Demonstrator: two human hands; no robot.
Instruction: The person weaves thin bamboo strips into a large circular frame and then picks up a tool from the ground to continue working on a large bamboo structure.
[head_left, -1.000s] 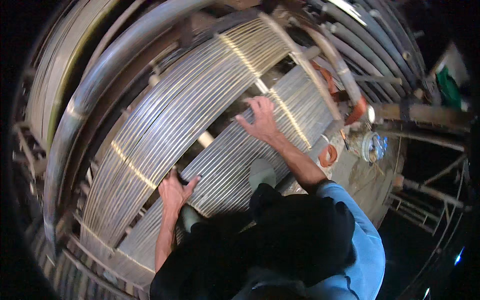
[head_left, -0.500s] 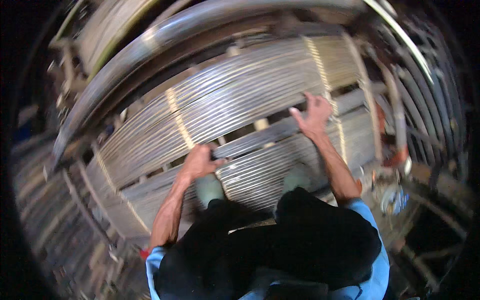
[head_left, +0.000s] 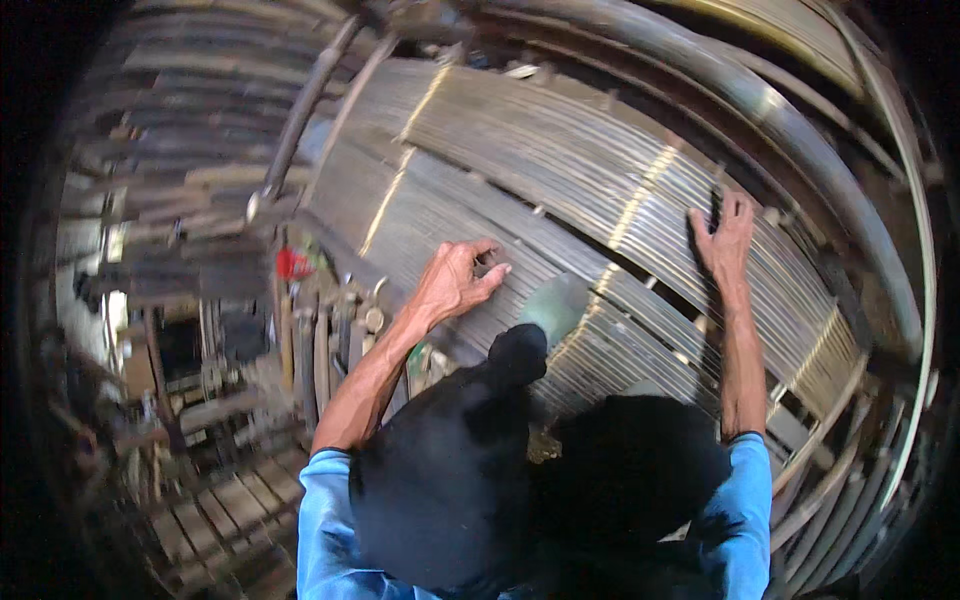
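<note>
A long platform of thin, parallel slats [head_left: 560, 130], crossed by pale woven bindings [head_left: 640, 200], stretches under and ahead of me. Over its near-left slats is my left hand [head_left: 455, 283], fingers curled and thumb apart, nothing visible between them. I cannot tell whether it touches the surface. Farther right, my right hand [head_left: 725, 240] reaches over the far section of slats with thumb and fingers spread. It holds nothing that I can see. A dark lengthwise gap [head_left: 625, 262] splits the slats between my hands. My greenish boot [head_left: 555, 308] stands on the slats.
A thick, rounded pole [head_left: 770, 100] curves along the platform's far side. More poles [head_left: 850, 510] lie at the lower right. At left are stacked boards [head_left: 220, 90], a red object [head_left: 293, 264] and a slatted wooden surface [head_left: 215, 515].
The view has swung toward the platform's left end. My left hand has shifted left along the slats, and my right hand is now over the far section beyond the gap.
</note>
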